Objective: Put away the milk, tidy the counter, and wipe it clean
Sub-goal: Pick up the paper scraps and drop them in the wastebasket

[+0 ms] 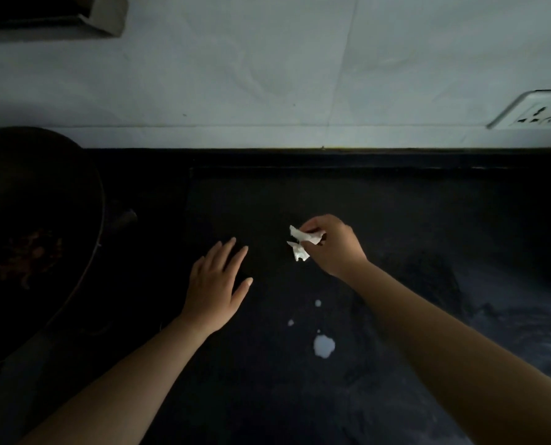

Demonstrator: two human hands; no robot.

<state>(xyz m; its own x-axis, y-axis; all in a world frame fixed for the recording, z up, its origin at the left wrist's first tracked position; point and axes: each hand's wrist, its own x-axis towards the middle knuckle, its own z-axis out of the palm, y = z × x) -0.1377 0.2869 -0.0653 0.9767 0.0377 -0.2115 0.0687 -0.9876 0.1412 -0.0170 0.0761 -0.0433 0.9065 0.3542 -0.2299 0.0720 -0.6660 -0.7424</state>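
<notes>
The black counter (396,220) fills the lower half of the head view. My right hand (335,248) pinches small torn white scraps (301,244), held just above the counter's middle. My left hand (216,284) lies flat with its fingers spread, to the left of the scraps, holding nothing. A white milk puddle (323,345) sits on the counter nearer to me, between my forearms. Two smaller white drops (317,303) lie just beyond it. No milk container is in view.
A dark wok (43,220) with brownish food bits stands at the left edge. A pale tiled wall (267,75) backs the counter, with a white power socket (537,112) at the right. Greyish smears (508,316) mark the counter's right side.
</notes>
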